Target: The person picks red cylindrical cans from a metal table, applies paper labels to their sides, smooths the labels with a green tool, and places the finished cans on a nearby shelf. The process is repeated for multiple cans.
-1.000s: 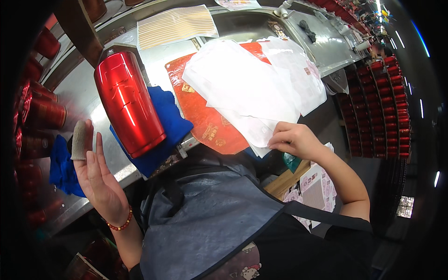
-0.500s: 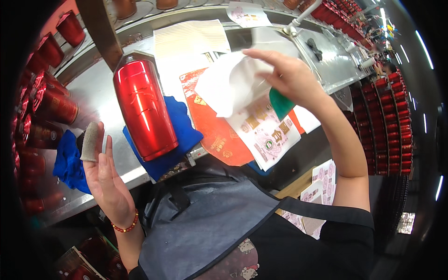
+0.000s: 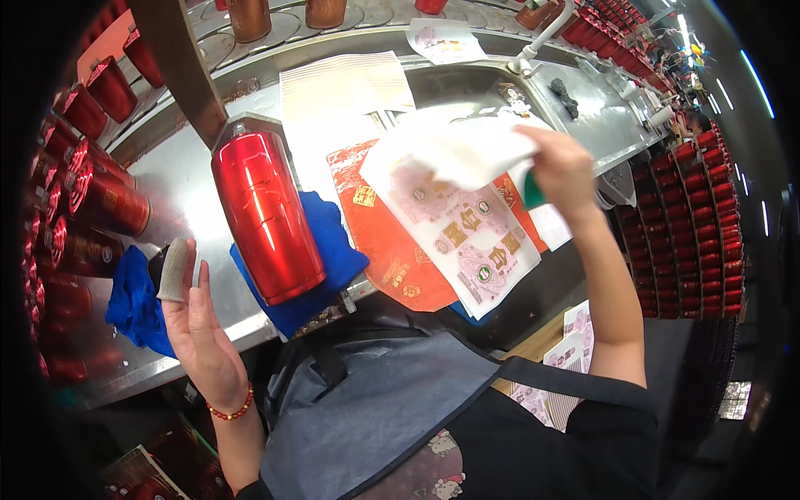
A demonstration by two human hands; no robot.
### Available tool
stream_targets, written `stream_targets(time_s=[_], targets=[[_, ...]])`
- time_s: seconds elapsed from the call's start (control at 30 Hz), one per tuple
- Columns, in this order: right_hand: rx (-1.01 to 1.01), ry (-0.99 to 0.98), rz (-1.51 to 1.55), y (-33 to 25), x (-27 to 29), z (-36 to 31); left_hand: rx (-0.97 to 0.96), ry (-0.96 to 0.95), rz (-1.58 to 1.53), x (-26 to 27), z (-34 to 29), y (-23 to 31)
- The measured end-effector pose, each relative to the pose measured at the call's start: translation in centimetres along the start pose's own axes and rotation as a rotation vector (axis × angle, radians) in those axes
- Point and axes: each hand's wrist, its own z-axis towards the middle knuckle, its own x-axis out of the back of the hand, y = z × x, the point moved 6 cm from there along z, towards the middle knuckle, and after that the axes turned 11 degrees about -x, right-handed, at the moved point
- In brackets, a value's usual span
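My left hand [image 3: 202,337] is raised with the fingers up and apart, holding nothing; a grey cloth sleeve covers one finger. Beside it, a shiny red bottle [image 3: 267,221] lies on a blue cloth [image 3: 335,236], its neck toward the far side. My right hand [image 3: 567,171] pinches the edge of a white paper sheet [image 3: 467,154], which is blurred and lifted off a stack of printed sheets [image 3: 492,262] with pink and gold patterns. A green flat piece [image 3: 533,191] shows under the right palm. Red paper [image 3: 398,265] lies beneath the stack.
Another blue cloth [image 3: 137,304] lies near my left hand. Red jars [image 3: 108,200] crowd the left side; brown ones [image 3: 250,21] stand along the far edge. A striped sheet [image 3: 346,83] and a white pipe [image 3: 542,42] are beyond. Stacked red jars [image 3: 692,225] rise at right.
My right hand has swung right, drawing the white sheet across and uncovering more of the printed stack. The left hand stays open. The whole view has shifted slightly.
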Motion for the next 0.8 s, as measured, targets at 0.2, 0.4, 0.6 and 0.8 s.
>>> stream_targets(time_s=[0.2,0.4,0.6,0.8], targets=[[-0.843,0.113,-0.557,14.6,17.6,-9.1,0.018,0.041,-0.099,0.7,1.7,-1.0],[-1.423,-0.097,-0.770,27.8,20.8,-28.5,0.017,0.047,-0.157,0.6,3.2,-1.4],[-1.784,0.122,0.551,27.3,3.7,-35.4,0.014,0.071,-0.139,1.2,3.6,-0.5],[-1.176,0.504,0.308,32.2,8.0,-24.6,0.024,0.139,-0.088,2.8,3.5,-1.4]])
